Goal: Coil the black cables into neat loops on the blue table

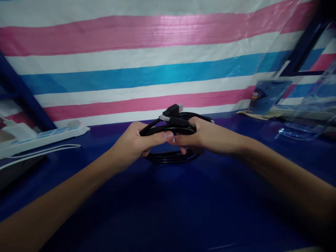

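Observation:
A coiled black cable is held between my two hands over the blue table. My left hand grips the left side of the coil, thumb stretched along its front. On the other side, my right hand is closed around the coil, and the two thumb tips nearly meet at the middle. A black plug with a silvery metal end sticks up above the loops. Just below it lies a second connector with a light tip. More loops of black cable show beneath and behind the hands.
On the left lie a white power strip with a white adapter plugged in, a white cord and a dark flat object. To the right stand a blue cup and a clear container. A striped sheet hangs behind.

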Demonstrator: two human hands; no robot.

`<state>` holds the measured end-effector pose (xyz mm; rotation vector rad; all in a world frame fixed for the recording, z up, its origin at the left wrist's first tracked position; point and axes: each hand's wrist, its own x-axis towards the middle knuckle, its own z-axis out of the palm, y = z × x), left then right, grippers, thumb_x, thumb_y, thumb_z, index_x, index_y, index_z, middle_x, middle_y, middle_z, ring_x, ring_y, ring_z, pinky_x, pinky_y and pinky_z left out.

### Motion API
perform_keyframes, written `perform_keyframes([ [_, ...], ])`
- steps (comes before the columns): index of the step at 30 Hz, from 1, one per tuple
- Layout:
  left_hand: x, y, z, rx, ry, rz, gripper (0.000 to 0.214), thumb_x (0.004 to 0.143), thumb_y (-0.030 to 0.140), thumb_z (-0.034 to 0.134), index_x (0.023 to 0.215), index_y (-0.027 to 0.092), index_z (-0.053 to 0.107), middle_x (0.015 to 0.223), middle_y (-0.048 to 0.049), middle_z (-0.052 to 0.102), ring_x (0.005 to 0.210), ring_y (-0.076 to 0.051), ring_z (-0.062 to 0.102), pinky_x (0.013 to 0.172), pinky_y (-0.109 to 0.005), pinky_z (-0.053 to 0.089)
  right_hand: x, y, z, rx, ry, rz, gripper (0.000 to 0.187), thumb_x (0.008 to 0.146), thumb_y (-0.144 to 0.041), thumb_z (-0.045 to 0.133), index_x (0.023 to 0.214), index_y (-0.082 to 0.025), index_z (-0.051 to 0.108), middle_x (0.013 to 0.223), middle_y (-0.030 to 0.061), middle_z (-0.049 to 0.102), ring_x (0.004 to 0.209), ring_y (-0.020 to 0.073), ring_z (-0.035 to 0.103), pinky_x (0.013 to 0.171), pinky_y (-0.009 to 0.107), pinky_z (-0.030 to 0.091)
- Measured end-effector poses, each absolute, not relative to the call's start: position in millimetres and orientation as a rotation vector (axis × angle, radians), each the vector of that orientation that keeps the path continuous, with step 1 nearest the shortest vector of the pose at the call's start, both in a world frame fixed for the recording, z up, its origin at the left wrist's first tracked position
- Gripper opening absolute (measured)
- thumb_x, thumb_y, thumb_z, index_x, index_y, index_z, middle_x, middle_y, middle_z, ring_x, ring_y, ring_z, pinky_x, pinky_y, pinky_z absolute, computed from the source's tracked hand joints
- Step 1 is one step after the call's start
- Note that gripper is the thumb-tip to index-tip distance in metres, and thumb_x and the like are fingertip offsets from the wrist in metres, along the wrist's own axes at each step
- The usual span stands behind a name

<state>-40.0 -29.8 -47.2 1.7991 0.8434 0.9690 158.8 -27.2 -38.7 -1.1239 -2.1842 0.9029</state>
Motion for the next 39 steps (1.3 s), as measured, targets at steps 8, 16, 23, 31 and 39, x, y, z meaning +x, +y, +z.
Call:
perform_keyframes([
  [8,-36.1,-34.5,-44.7,1.580,0.875,0.936,0.048,0.073,0.032,0.068,0.043,0.018,0.033,0.036,0.0073,0.023,0.032,-0.002,0.020,0.035,-0.021,0.016,156.1,-24.3,-47.0,-0.893,-1.902,0.883,0.029,0.073,-0.043,0.069,0.075,-0.015,0.062,0.059,-0.0026,0.051,0.053,0.0087,0.048,0.048,0.021,0.035],
  [16,-44.9,-33.9,-26.1,1.106,0.771,1.279,0.049,0.086,0.026,0.053,0.048,0.019,0.023,0.041,0.0085,0.008,0.033,-0.005,0.008,0.032,-0.021,0.016,147.8,-18.3,-54.7,-0.544,-1.449,1.029,0.040,0.073,-0.038,0.071,0.105,-0.020,0.054,0.102,0.0047,0.059,0.084,0.0166,0.064,0.081,0.033,0.051],
  [23,-48.7,-29.1,-26.1,0.967,0.700,1.518,0.048,0.091,0.028,0.049,0.049,0.019,0.026,0.038,0.0083,0.011,0.032,-0.006,0.009,0.032,-0.020,0.019,140.0,-12.7,-63.7,-0.642,-1.301,0.999,0.040,0.078,-0.054,0.062,0.097,-0.020,0.054,0.106,0.0079,0.058,0.097,0.0203,0.062,0.080,0.032,0.051],
  [31,-28.2,-45.5,-38.0,1.013,0.642,1.130,0.047,0.092,0.028,0.042,0.048,0.019,0.028,0.040,0.0083,0.009,0.032,-0.006,0.008,0.031,-0.019,0.020,137.4,-17.0,-61.3,-0.776,-1.547,0.560,0.047,0.083,-0.049,0.060,0.122,-0.027,0.045,0.082,0.0003,0.061,0.056,0.0114,0.059,0.049,0.023,0.044],
  [39,-36.6,-32.2,-49.8,1.263,0.773,0.970,0.051,0.079,0.032,0.064,0.047,0.019,0.026,0.039,0.0099,0.016,0.032,-0.001,0.012,0.032,-0.017,0.016,159.1,-22.5,-42.9,-0.900,-1.960,0.403,0.015,0.086,-0.028,0.058,0.078,-0.015,0.056,0.057,-0.0028,0.054,0.045,0.0077,0.051,0.044,0.019,0.036],
])
